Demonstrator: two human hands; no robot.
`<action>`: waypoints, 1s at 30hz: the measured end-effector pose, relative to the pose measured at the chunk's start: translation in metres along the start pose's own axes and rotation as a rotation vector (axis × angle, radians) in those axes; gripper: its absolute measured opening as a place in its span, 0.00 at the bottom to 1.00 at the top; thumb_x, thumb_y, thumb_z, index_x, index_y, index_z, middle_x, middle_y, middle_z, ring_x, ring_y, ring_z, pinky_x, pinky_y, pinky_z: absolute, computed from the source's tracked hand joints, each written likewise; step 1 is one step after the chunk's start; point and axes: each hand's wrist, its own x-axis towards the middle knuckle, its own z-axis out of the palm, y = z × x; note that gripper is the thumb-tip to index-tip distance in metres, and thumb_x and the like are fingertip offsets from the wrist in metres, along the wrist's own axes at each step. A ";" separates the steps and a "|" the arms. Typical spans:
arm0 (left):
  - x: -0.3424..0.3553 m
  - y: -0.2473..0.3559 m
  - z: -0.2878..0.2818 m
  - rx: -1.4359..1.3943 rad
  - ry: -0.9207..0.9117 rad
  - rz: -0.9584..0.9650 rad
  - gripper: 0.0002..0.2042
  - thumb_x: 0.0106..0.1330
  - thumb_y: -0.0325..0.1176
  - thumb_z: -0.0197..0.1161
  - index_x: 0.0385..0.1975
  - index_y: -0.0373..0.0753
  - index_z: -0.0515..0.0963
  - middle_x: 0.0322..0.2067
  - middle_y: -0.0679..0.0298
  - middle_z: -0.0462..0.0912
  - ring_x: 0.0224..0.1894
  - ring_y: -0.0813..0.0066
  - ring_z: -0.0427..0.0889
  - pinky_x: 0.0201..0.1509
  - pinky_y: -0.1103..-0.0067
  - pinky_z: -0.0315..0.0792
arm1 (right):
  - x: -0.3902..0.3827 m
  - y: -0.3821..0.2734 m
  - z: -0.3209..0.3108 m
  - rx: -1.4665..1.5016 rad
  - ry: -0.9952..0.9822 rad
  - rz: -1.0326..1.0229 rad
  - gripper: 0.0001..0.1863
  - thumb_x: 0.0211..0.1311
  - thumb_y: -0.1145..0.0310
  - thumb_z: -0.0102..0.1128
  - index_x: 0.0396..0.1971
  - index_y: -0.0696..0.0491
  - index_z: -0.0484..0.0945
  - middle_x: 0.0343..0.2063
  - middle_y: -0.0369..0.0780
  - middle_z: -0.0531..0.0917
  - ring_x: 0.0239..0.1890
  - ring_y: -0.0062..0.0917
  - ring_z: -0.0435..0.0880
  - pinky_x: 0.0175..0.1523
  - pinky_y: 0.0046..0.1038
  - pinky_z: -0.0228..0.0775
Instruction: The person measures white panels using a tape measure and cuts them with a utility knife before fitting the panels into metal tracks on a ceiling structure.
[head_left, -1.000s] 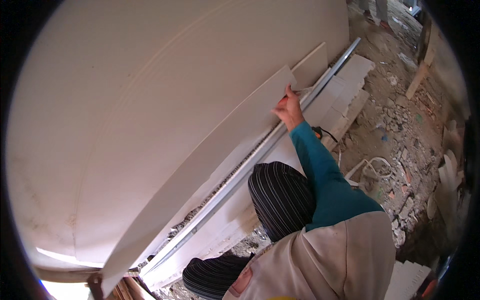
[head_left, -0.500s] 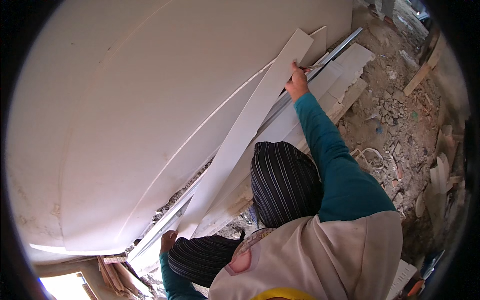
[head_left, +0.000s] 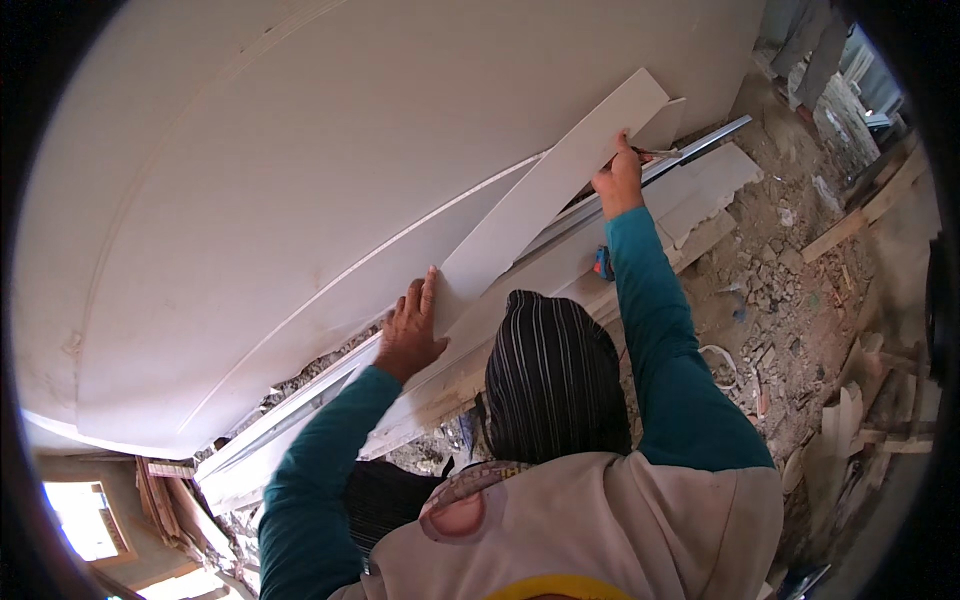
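Observation:
A long white board strip [head_left: 560,180] slants across the middle, in front of larger white board sheets. My right hand [head_left: 620,182] grips the strip's right edge near its far end. A slim tool [head_left: 658,154] with a metallic look sticks out to the right from this same hand; its kind is unclear. My left hand [head_left: 408,328] lies at the strip's left edge, lower down, with fingers stretched and thumb apart. Part of the strip's near end is hidden by my left hand and arm.
A big white board sheet [head_left: 250,200] fills the left. Metal channels [head_left: 700,145] and more board pieces [head_left: 705,195] lie along its foot. A small blue and red object [head_left: 603,263] rests near my right forearm. Rubble [head_left: 780,330] and timber [head_left: 840,235] cover the ground at right.
My left hand has left the strip's near end and moved up along its left edge, fingers now spread. The right hand still grips the far end. The view has shifted.

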 end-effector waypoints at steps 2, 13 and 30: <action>0.009 0.006 0.019 -0.091 0.034 -0.021 0.64 0.44 0.42 0.80 0.80 0.45 0.41 0.69 0.48 0.61 0.70 0.43 0.65 0.72 0.56 0.65 | -0.001 -0.011 0.000 0.014 0.031 0.004 0.24 0.77 0.58 0.57 0.66 0.49 0.67 0.63 0.37 0.74 0.67 0.34 0.70 0.71 0.46 0.61; 0.032 0.029 -0.012 -0.527 -0.075 0.137 0.53 0.42 0.33 0.71 0.76 0.37 0.56 0.67 0.45 0.65 0.71 0.47 0.66 0.77 0.66 0.61 | -0.180 -0.056 -0.018 -1.114 -0.206 0.019 0.13 0.74 0.56 0.60 0.39 0.51 0.73 0.23 0.31 0.72 0.18 0.15 0.71 0.20 0.23 0.66; 0.045 0.020 -0.018 -0.695 -0.072 0.184 0.49 0.39 0.31 0.71 0.72 0.45 0.68 0.64 0.47 0.72 0.68 0.50 0.71 0.75 0.67 0.62 | -0.218 0.002 -0.022 -1.272 -0.437 -0.105 0.16 0.74 0.59 0.57 0.36 0.58 0.72 0.22 0.34 0.72 0.26 0.15 0.68 0.32 0.25 0.63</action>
